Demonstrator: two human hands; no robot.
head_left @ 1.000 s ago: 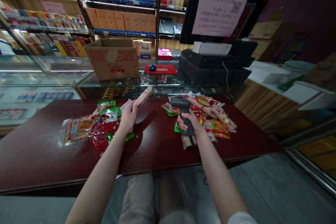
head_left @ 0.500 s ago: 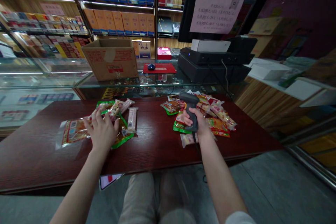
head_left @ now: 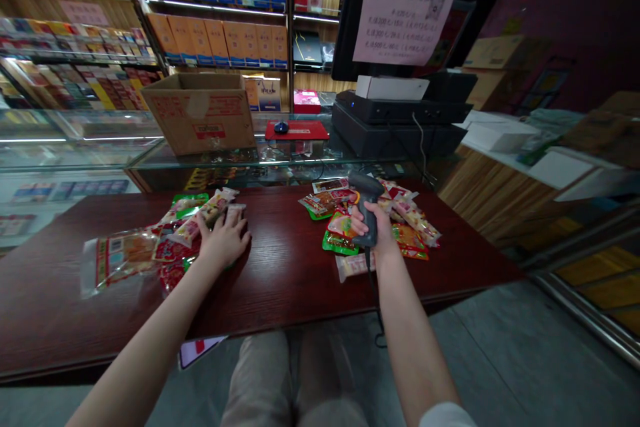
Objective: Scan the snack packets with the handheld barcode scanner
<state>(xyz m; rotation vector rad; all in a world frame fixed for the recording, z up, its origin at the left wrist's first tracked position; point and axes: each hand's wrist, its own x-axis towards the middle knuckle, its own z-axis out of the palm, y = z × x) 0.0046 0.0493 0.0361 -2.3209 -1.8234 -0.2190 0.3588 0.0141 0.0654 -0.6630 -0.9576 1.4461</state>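
Observation:
My right hand [head_left: 382, 228] is wrapped around the grip of a dark grey barcode scanner [head_left: 366, 185], raised over the right pile of snack packets [head_left: 413, 217]. A cable hangs down from its handle. My left hand [head_left: 224, 241] lies palm down with spread fingers on the right side of the left group of packets, over a pale stick-shaped packet [head_left: 237, 209] that it mostly hides. Beside it are a pink-and-white wrapped snack [head_left: 187, 229], a red packet [head_left: 170, 250] and a large clear-ended snack bag [head_left: 125, 257].
Both piles lie on a dark red-brown wooden table [head_left: 285, 267]. Behind it, a glass counter holds an open cardboard box [head_left: 205, 117], a mouse [head_left: 281, 127] on a red mat [head_left: 307, 131] and a black cash register [head_left: 395, 127]. A tablet-like object [head_left: 200, 349] shows below the table edge.
My left hand has shifted right across the left packets, onto the pale stick-shaped one, uncovering red packets. The large bag has slid a little left. The scanner stays in my right hand.

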